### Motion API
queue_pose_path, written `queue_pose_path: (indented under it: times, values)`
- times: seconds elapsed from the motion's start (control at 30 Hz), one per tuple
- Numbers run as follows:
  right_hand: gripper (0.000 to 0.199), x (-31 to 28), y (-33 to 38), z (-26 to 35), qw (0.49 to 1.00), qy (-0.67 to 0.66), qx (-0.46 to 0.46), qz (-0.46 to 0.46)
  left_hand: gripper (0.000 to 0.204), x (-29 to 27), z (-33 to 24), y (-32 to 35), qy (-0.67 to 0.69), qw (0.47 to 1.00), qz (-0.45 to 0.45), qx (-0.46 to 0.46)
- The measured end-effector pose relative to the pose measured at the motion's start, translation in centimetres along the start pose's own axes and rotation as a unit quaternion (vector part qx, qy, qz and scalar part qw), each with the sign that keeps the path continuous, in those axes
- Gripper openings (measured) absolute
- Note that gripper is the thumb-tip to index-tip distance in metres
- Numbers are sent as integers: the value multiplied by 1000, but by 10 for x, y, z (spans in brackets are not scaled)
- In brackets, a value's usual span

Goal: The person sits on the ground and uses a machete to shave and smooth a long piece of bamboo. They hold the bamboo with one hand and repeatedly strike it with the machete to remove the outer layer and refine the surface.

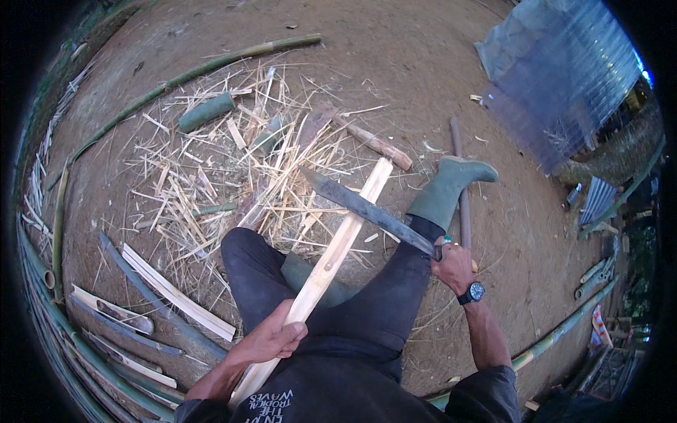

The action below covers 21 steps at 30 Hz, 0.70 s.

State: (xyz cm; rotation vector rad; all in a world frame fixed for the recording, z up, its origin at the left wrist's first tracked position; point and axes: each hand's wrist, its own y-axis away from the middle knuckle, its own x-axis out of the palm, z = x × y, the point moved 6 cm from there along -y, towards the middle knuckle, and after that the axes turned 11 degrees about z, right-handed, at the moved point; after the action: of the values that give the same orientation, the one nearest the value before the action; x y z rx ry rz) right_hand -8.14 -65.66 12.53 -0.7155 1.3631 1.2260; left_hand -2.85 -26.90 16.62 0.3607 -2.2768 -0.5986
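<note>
In the machete [391, 223], dark, dull metal is seen. Pale, smooth-looking woody grain is shown by the strip [331, 258]. Matt green rubber (or similar plastic) is seen in the boot [430, 201], soft dark cloth in the trousers [384, 303].

The right grip [454, 268] partly hides the near end of the machete [374, 213].

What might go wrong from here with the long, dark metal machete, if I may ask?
The long, dark metal machete crosses the pale, straight, wooden-looking strip close to the dark-trousered right leg; if the right hand slipped, the blade might cut that leg. The bare left hand grips the strip's lower part, so splinters could prick it.
</note>
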Motion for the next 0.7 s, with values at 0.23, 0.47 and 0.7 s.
queue_pose_path:
  times: [0.23, 0.47, 0.7]
  values:
    - [32, 11, -1, -9, 1000, -2, -17, -3, 35, 3, 4, 1, -8, 1000, -5, -11]
    - [30, 6, -9, -17, 997, -57, 52, -23, 37, 2, 12, -1, -3, 1000, -9, -19]
    - [21, 26, -21, -69, 982, -62, 167, -67, 37, 12, 10, 2, 15, 1000, 22, -5]
